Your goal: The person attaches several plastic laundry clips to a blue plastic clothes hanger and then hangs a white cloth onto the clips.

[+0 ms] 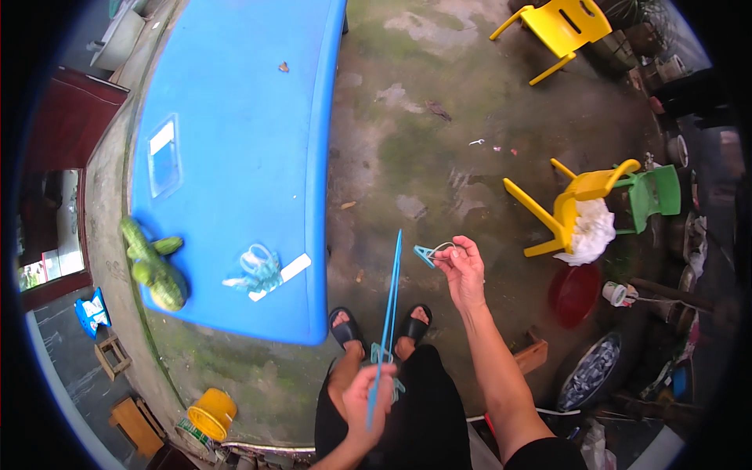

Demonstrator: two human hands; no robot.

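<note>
The right hand (464,270) pinches one teal clip (424,255); the left hand (370,395) grips one slender blue frame (392,290). Around stand one blue table (243,157), two yellow chairs (547,27), one green chair (666,192).

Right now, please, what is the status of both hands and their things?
Left hand: gripping thin blue frame. Right hand: holding teal clip. Blue table on left, apparently not blocking.

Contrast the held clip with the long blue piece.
The clip is small and triangular; the blue piece is long and slender. The clip juts out left of the right hand; the blue piece runs lengthwise across the left hand. Both are light blue.
</note>
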